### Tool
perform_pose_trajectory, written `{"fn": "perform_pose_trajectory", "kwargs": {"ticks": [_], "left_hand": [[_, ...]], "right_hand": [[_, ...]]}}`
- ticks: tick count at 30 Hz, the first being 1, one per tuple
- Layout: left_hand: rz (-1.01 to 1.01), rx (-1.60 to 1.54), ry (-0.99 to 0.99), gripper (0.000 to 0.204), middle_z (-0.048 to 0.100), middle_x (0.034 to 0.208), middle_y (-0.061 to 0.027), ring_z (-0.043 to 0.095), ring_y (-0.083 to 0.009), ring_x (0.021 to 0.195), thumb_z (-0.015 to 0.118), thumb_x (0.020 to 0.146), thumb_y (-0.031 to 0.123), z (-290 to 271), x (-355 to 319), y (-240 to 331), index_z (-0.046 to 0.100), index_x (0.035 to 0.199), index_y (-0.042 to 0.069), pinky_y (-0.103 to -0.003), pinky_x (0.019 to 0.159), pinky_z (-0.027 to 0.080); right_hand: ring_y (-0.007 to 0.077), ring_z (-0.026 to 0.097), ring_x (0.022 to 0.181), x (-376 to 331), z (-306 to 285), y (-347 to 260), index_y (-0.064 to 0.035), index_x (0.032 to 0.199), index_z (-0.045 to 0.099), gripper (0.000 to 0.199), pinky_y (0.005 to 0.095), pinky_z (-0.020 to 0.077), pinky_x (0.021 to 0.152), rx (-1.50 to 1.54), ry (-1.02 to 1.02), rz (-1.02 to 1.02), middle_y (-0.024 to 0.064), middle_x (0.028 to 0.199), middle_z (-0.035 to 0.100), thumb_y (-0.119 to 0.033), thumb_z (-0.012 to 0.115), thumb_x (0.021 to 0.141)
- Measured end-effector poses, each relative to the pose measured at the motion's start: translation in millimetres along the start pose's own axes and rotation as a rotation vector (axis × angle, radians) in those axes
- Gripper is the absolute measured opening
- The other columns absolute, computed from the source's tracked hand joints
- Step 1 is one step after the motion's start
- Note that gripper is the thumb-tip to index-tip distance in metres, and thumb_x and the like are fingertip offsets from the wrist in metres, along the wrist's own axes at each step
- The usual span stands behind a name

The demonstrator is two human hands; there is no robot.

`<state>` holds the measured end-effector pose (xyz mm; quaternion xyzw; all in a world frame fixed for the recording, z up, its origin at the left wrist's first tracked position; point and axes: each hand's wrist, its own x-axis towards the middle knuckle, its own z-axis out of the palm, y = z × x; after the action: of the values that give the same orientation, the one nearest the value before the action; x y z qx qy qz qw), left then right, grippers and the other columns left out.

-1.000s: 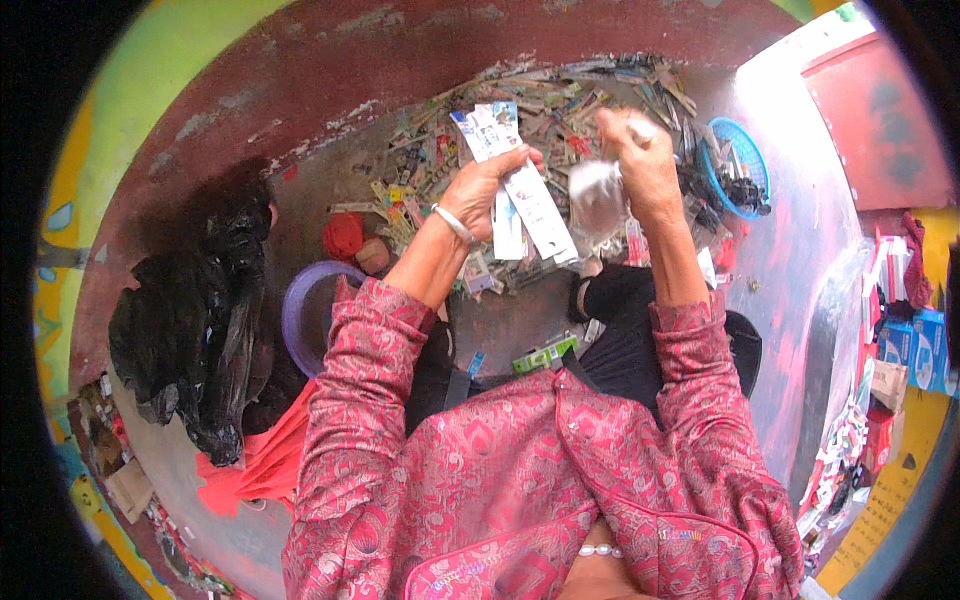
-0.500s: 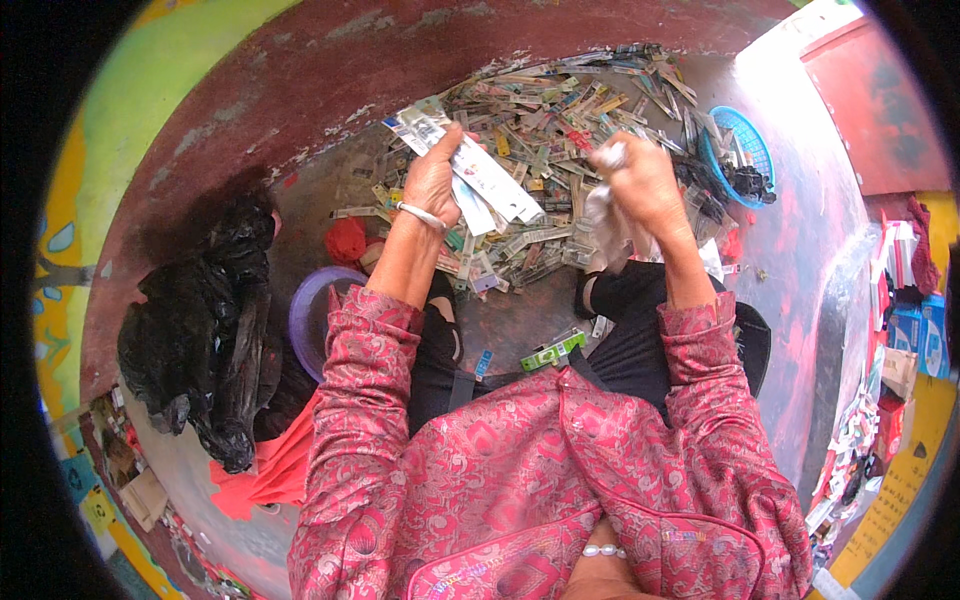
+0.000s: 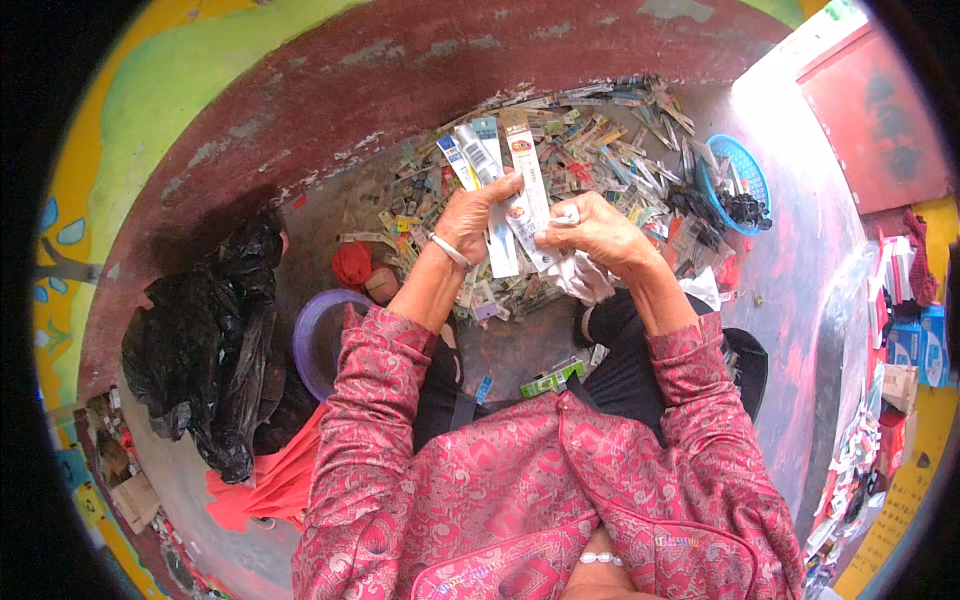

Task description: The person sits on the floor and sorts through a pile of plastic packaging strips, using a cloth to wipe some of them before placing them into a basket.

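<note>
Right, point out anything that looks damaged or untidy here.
The maroon wall looks damaged: its paint has worn away in pale patches. The heap of slim strips looks untidy, lying jumbled at all angles on the floor.

The long printed packets (image 3: 529, 190) are smooth, flat and faintly glossy; whether they are coated paper or plastic film cannot be told. The white wad (image 3: 587, 280) looks soft, thin and crumpled. The bangle (image 3: 450, 250) appears to be smooth, pale metal. The jacket (image 3: 490, 480) is patterned cloth with a satiny sheen, the trousers (image 3: 625, 332) matt black fabric. Wrinkled, glossy plastic makes up the black bag (image 3: 205, 350); the purple basin (image 3: 309, 345) and perforated blue basket (image 3: 757, 188) are moulded plastic. Flaking paint roughens the wall (image 3: 300, 105).
</note>
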<state>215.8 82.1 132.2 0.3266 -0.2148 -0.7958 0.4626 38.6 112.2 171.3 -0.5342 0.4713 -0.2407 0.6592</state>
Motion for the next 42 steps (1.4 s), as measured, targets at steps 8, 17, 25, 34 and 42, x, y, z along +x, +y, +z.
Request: {"fn": "perform_pose_trajectory", "kwargs": {"ticks": [8,17,25,34,42], "left_hand": [[-0.097,-0.118,-0.073,0.020,0.059,0.074,-0.0068,0.057,-0.0138,0.064,0.054,0.081,0.008,-9.9,-0.3,12.9,0.053,0.097,-0.004,-0.024,0.060,0.049],[-0.091,-0.323,-0.204,0.042,0.060,0.088,-0.0064,0.058,-0.0134,0.069,0.055,0.083,0.038,7.1,-3.2,-3.7,0.052,0.106,0.003,-0.029,0.061,0.052],[0.017,0.048,-0.139,0.026,0.059,0.083,-0.0045,0.056,-0.0127,0.075,0.062,0.075,0.013,5.1,-5.7,-3.6,0.057,0.098,0.002,-0.025,0.069,0.047],[-0.162,0.107,-0.207,0.023,0.059,0.078,-0.0044,0.057,-0.0127,0.067,0.064,0.072,0.012,15.8,-10.6,-13.7,0.056,0.092,0.004,-0.025,0.058,0.049],[-0.268,0.295,-0.423,0.022,0.057,0.072,-0.0035,0.054,-0.0111,0.058,0.066,0.069,0.012,17.5,-30.4,-6.3,0.057,0.086,0.003,-0.023,0.050,0.044]], "right_hand": [[0.0041,0.046,0.061,-9.9,-13.0,-17.9,-0.0036,0.074,0.062,0.020,0.0206,0.0367,0.056,0.109,0.029,-0.039,-0.0028,0.067,0.056,-0.021,0.059,0.082],[0.0074,0.051,0.063,4.8,11.7,4.6,0.0016,0.076,0.064,0.023,0.0233,0.0405,0.060,0.098,-0.049,-0.051,0.0015,0.070,0.061,-0.020,0.059,0.079],[0.0063,0.050,0.064,7.6,13.1,13.3,-0.0019,0.073,0.065,0.027,0.0226,0.0402,0.060,0.038,-0.143,-0.067,-0.0006,0.068,0.059,-0.026,0.056,0.082],[0.0139,0.055,0.066,-0.4,2.0,-43.9,-0.0034,0.081,0.055,0.017,0.0265,0.0435,0.060,-0.123,0.752,-0.829,0.0056,0.075,0.057,-0.014,0.065,0.074],[0.0291,0.055,0.072,20.5,-48.5,-21.4,-0.0068,0.084,0.057,0.026,0.0343,0.0443,0.066,-0.979,0.917,-0.857,0.0130,0.077,0.054,-0.002,0.062,0.060]]}}
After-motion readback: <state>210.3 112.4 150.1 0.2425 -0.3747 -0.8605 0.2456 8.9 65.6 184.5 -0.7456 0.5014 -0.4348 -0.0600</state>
